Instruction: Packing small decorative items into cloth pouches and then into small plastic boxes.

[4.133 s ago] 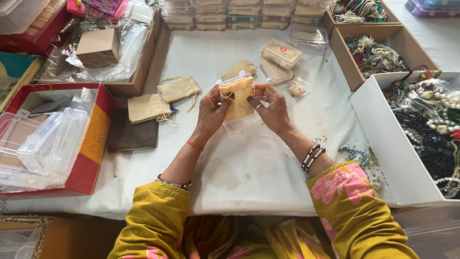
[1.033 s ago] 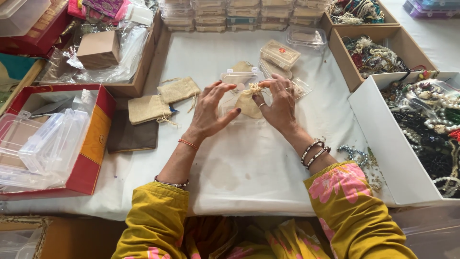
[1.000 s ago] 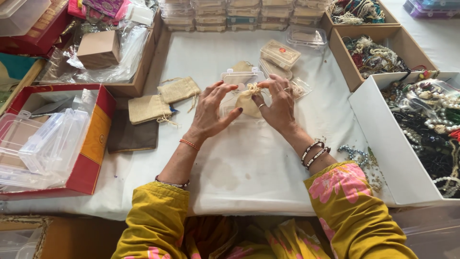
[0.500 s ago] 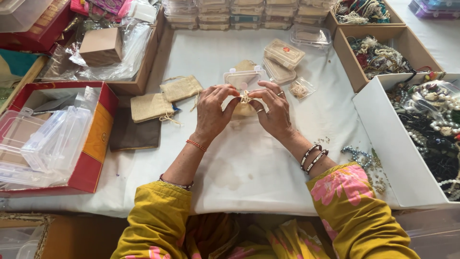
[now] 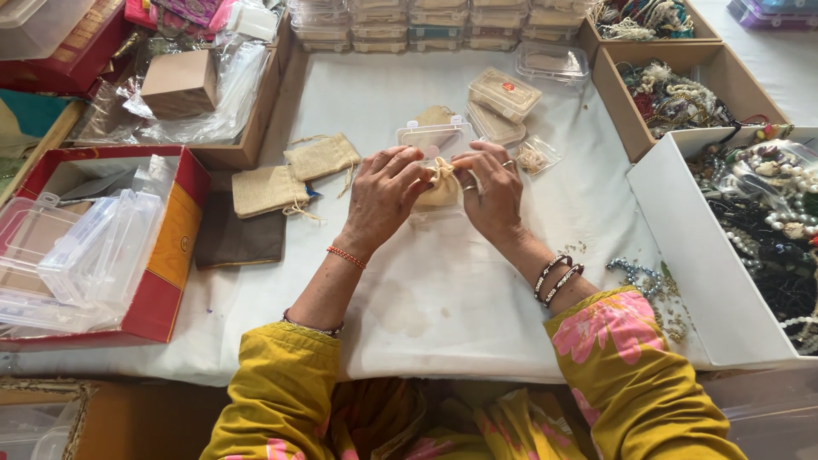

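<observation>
The small beige drawstring pouch (image 5: 440,186) is coarse, matt cloth; the clear rectangular plastic box (image 5: 433,139) behind it looks glossy and smooth.

You get bright, even daylight on the white tabletop (image 5: 443,281); shadows are soft, focus is sharp, glare is mild, and the edges bend slightly.

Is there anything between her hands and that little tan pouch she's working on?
Nothing visible. The left hand and right hand both grip the small tan pouch directly, fingers pinching its gathered top above the white tablecloth. A clear plastic box lies just behind it.
</observation>
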